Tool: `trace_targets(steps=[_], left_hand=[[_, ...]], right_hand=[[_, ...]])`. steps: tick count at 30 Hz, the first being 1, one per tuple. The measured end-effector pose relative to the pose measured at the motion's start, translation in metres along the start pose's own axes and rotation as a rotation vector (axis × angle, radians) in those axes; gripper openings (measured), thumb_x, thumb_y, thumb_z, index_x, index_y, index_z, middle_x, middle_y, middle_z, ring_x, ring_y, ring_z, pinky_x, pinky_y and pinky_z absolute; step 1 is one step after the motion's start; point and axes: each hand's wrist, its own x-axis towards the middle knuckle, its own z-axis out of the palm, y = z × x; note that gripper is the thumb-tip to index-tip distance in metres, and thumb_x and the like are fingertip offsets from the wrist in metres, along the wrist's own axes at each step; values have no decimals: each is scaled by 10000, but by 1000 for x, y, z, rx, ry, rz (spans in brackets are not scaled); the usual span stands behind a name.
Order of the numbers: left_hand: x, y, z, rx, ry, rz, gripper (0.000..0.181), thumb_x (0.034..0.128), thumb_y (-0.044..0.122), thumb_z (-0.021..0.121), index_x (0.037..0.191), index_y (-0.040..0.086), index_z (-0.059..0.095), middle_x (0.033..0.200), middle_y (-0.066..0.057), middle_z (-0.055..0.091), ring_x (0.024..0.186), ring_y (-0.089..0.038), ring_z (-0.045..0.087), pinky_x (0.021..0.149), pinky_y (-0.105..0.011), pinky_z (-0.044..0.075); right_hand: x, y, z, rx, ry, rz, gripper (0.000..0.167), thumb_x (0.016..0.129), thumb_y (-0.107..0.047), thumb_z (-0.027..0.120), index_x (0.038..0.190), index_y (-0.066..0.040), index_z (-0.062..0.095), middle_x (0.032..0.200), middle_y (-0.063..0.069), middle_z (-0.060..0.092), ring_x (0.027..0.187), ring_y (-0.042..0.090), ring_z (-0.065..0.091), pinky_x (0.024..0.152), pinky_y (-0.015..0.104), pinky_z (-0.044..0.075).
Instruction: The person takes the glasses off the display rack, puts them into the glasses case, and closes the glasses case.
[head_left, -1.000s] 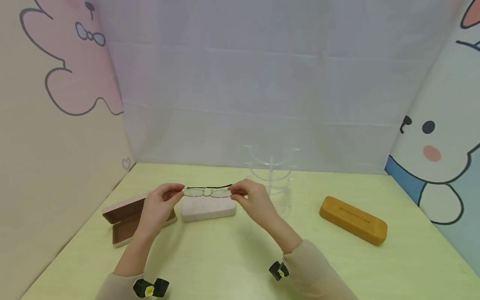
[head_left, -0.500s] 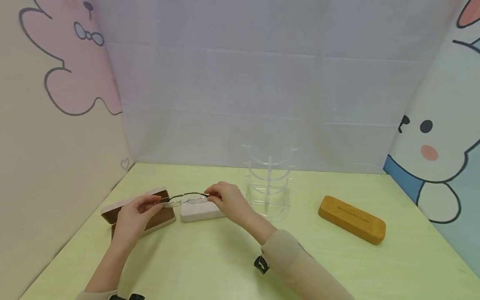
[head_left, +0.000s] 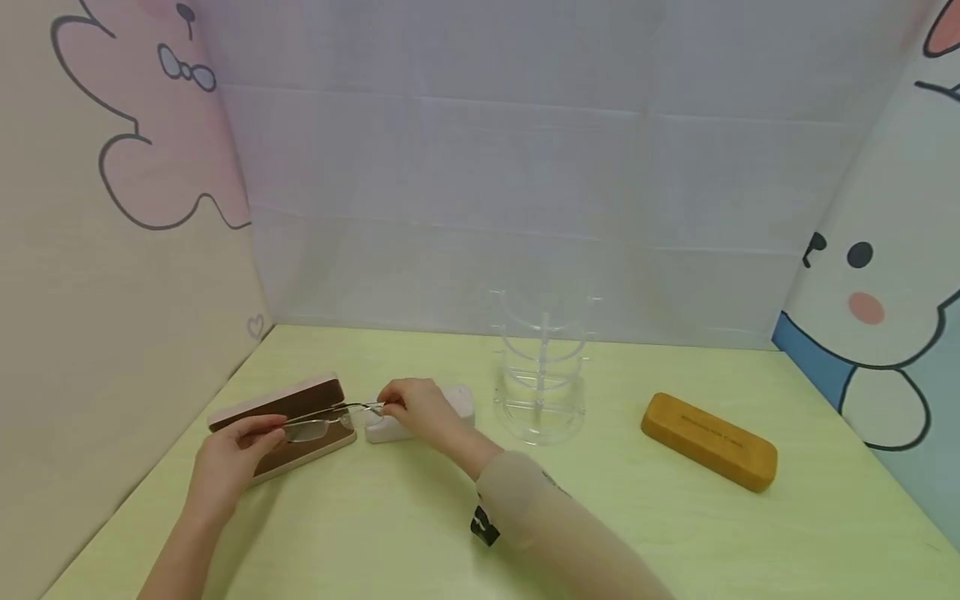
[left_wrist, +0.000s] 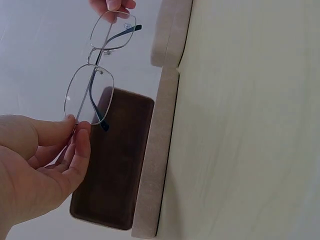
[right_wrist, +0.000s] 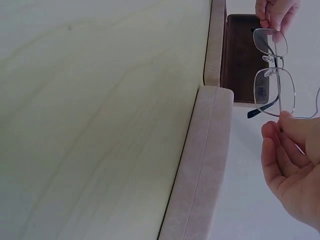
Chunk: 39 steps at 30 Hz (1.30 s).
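Both hands hold a pair of thin metal-rimmed eyeglasses (left_wrist: 90,92) with dark temple tips. The left hand (head_left: 228,462) pinches one end of the frame, and the right hand (head_left: 423,408) pinches the other. In the head view the glasses hang above an open eyeglass case (head_left: 303,454) with a pale outside and a brown lining; the left hand covers part of it. Behind the right hand lies a shut pale eyeglass case (head_left: 459,406), partly hidden. The left wrist view shows the brown interior (left_wrist: 115,165) beneath the glasses.
A clear plastic display rack (head_left: 542,383) stands upright right of the pale case. Farther right, a mustard-yellow eyeglass case (head_left: 708,442) lies shut on the light yellow table (head_left: 600,500). A pale curtain (head_left: 465,183) hangs behind the table.
Both hands have carried the eyeglasses left and slightly toward the person, from in front of the shut pale case to above the open case. The cases and rack have stayed put.
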Motion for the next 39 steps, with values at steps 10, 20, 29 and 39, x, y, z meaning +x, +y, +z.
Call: trace_targets(steps=[10,20,29,39], left_hand=[[8,-23,-20,97,-74,-55,470,903,391,532,1177,14,587,960,-34,670,723,138,497,682,-173,406],[13,-42,-28,155,-27,-157,482,906,386,521,1154,-19,598,1094,-229,592,845,-170,525,624,-243,384],[16,-43,-29,172,-59,-244,411,873,325,572,1082,-24,632,763,-20,646,667,-71,502,587,-272,353],[16,-40,-28,189,-82,-288,416,887,309,548,1118,-31,608,774,-61,669,841,-329,570,657,-359,399]], right_hand=[[23,-9,20,-16,-97,76,165,885,-216,590,991,-144,693,927,-58,660,764,9,566,636,120,431],[39,-18,46,-23,-66,180,108,855,-253,629,927,-203,692,895,-121,669,797,6,581,658,143,425],[48,-18,60,-111,-42,211,80,864,-257,619,895,-231,688,860,-137,653,760,2,569,635,147,423],[52,-21,61,-349,-166,159,184,906,-275,558,1054,-296,666,991,-160,653,875,21,603,670,168,438]])
